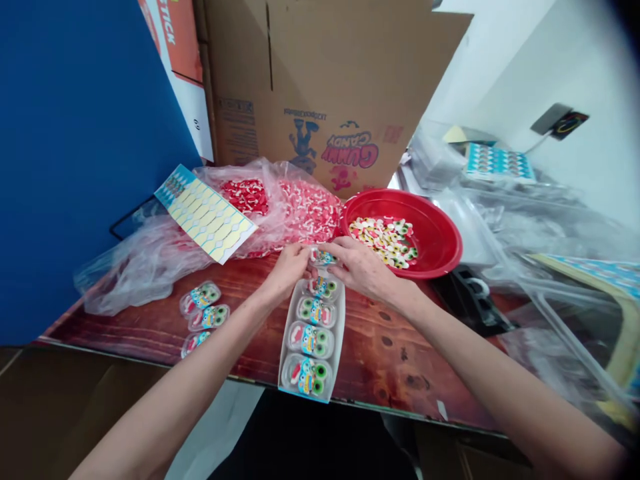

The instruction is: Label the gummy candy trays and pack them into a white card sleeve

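Between my fingertips is a small clear candy cup (323, 257) with a blue label, held just above the far end of a white tray. My left hand (290, 267) pinches its left side; my right hand (363, 267) grips it from the right. Below them the long white tray (339, 333) holds a row of several similar cups with green-eyed gummies and red pieces, such as the nearest candy cup (307, 375). Three more labelled cups (209, 317) lie on the table left of my left forearm, one partly hidden by it.
A sheet of labels (215, 217) rests on a plastic bag of red and white gummies (305, 207). At the right of the bag stands a red basin (435, 233) with eyeball gummies. A cardboard box (320, 80) rises behind; clear plastic packaging (550, 213) piles up on the right.
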### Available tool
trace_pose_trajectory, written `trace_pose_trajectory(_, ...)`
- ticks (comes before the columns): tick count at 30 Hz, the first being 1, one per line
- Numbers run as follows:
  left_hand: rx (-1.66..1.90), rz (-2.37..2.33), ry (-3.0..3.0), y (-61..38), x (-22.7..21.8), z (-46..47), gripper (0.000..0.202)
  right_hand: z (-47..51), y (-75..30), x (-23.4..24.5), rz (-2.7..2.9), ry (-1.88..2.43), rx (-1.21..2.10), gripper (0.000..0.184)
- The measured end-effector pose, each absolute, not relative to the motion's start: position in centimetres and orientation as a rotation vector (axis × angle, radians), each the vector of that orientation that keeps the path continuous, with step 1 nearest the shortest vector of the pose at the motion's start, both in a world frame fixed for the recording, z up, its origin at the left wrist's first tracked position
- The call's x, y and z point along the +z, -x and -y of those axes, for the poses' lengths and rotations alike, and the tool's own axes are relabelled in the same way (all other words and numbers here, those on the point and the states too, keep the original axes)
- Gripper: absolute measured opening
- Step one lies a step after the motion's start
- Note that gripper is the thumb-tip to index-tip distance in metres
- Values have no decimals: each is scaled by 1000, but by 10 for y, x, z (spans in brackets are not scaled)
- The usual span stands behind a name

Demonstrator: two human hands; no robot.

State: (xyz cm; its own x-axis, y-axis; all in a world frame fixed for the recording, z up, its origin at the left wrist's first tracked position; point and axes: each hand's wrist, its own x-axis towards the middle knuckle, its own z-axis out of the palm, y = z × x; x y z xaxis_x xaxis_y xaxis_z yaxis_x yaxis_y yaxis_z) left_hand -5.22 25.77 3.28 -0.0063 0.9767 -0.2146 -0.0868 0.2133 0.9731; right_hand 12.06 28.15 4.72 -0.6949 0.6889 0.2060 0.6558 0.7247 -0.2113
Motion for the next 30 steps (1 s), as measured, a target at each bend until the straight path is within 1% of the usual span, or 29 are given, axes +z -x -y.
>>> trace_pose_trajectory(5, 1044, -1258, -946, 50, 27, -265, 22, -291, -128, 44, 2651, 1063, 362, 47)
trace_pose_trajectory(11, 1044, -1246, -954, 49, 24, -269, 26, -291, -132, 46, 2618, 1041, 451, 47)
trace_pose_trajectory(14, 1043, -1164, -898, 49, 23, -268, 22, -290, -135, 48, 2620, 1016, 485, 46)
trace_pose_trajectory(17, 1049, -1159, -912, 52, 24, -259, 25, -293, -141, 50, 2579, 1044, 653, 44)
trace_pose_trajectory(19, 1075, -1318, -1068, 53, 25, -246, 28, -297, -147, 49, 2496, 1113, 869, 44)
trace_pose_trajectory(21, 1060, -1529, -1437, 52, 25, -229, 23, -303, -152, 48, 2386, 1182, 1148, 46)
trace_pose_trajectory(24, 810, -1573, -2117, 45, 21, -208, 21, -309, -155, 45, 2251, 1216, 1492, 49)
trace_pose_trajectory(27, 604, -1509, -2365, 36, 9, -198, 27, -313, -152, 46, 2216, 1243, 1549, 51)
trace_pose_trajectory(30, 593, -1504, -2381, 33, -5, -197, 27, -314, -145, 51, 2327, 1285, 1474, 43)
